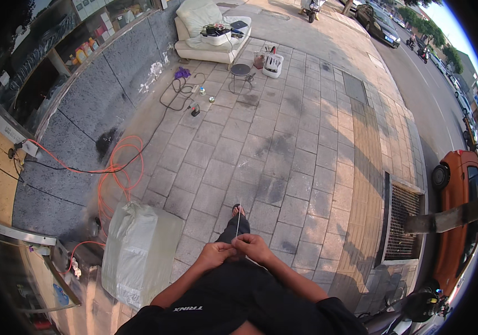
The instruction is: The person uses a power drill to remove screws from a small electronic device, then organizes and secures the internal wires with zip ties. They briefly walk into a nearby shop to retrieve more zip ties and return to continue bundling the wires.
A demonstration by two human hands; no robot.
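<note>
My left hand (215, 255) and my right hand (253, 248) meet in front of my body at the bottom middle. The fingers of both are pinched together. Up from between them stands a thin pale strip (238, 221), its kind too fine to make out. The right fingers close on its lower end. What the left fingertips hold is too small to tell, as they press against the right ones. Beyond the hands, a sandalled foot (238, 210) stands on the paving. A large bundle wrapped in translucent plastic (138, 251) sits to the left.
An orange hose (123, 162) and a black cable (163, 114) run along the wall. Farther off are a power tool (195, 109), a round stool (240, 70), a white basket (273, 65) and a pale armchair (205, 33). A metal grate (404, 220) and an orange vehicle (458, 195) lie right.
</note>
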